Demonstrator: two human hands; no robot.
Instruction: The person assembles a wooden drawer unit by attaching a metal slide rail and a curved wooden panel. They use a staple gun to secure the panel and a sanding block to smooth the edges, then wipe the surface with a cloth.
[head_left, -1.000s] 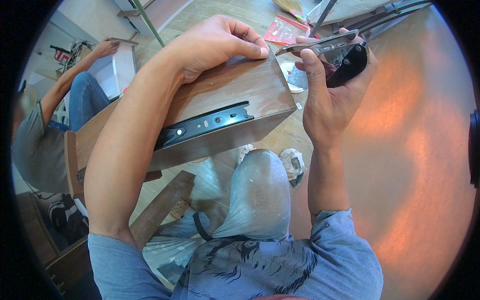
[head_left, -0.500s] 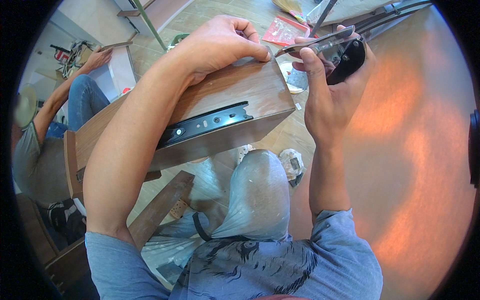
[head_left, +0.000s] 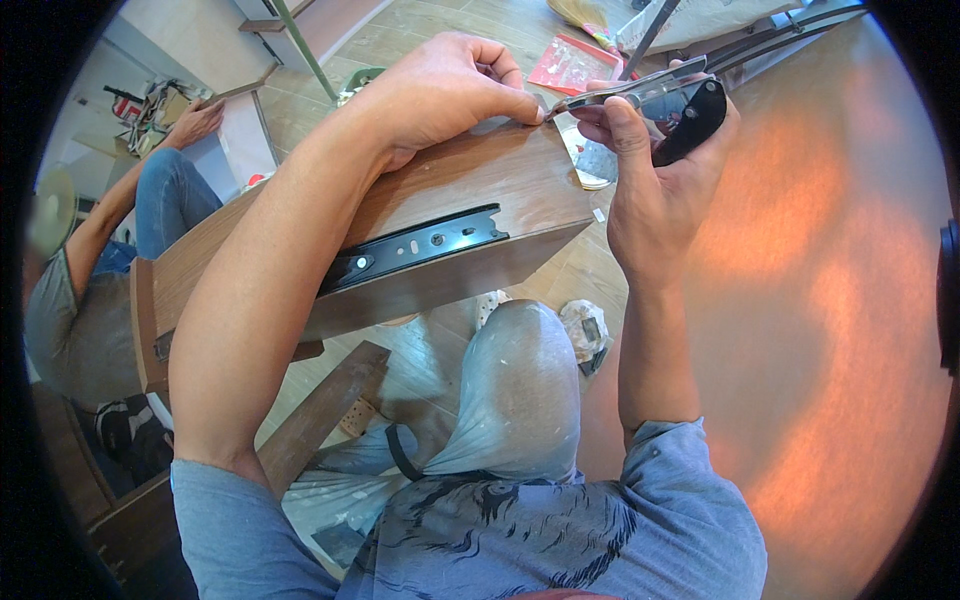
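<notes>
Since the earlier frames, the slim tip of the metal hand tool [head_left: 697,122] has come in right beside the fingertips of the left hand [head_left: 440,90], while a co-worker's hand [head_left: 195,122] at the far left has dropped a little lower. The right hand [head_left: 655,195] grips the tool firmly, its black handle seated in the palm and the thumb pressed along its near side, with the tip pointing left. The left hand reaches across the wooden box [head_left: 530,165], thumb and forefinger drawn together at its far right corner; I cannot tell whether anything is pinched between them. This box lies at a slant in front of the person, above a knee [head_left: 520,375] in pale, stained trousers, and a black metal slide rail [head_left: 420,245] is fixed along its near edge. Below and to the left is a loose wooden board [head_left: 325,410]; a crumpled whitish bag [head_left: 580,325] lies on the floor right of the knee. Beyond the tool sits a red dustpan [head_left: 570,65] with a broom [head_left: 580,14] near it, and a broad brown panel [head_left: 780,400], lit orange in patches, fills the right side.
</notes>
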